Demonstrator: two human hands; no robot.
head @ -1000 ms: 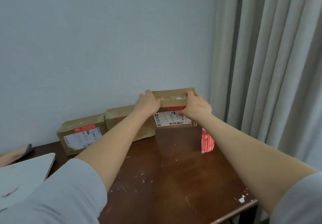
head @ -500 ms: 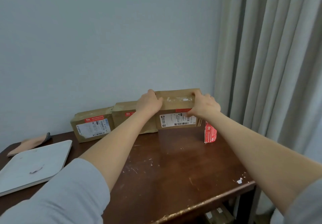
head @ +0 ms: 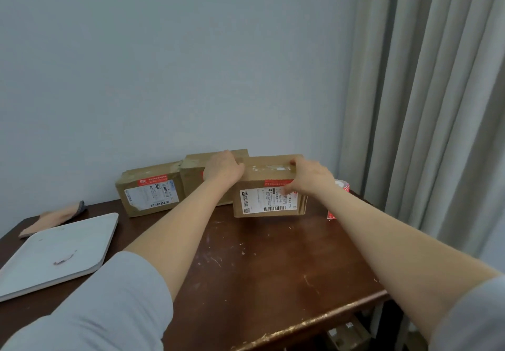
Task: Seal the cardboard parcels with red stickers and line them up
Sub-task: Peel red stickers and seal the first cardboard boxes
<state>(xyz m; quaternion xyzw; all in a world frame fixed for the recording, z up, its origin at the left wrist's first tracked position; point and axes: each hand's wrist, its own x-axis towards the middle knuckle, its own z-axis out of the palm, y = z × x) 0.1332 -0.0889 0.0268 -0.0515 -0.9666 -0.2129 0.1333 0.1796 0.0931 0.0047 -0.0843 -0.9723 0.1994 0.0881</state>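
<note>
While my left grip (head: 222,169) curls round its upper left corner and my right grip (head: 310,177) pinches its upper right corner, the right parcel (head: 269,200) is at centre frame, at the back of the bench (head: 259,268), overlapping the middle parcel (head: 195,178)

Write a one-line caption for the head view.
Left hand and right hand hold the rightmost cardboard parcel beside two more parcels on the wooden table.

The person wears a plain pale grey-blue top with loose short sleeves: the left sleeve (head: 95,309) ends near the elbow, and the right sleeve (head: 470,320) shows only at the frame's corner. The forearms are bare, as are the left hand (head: 222,169) and right hand (head: 310,177).
</note>
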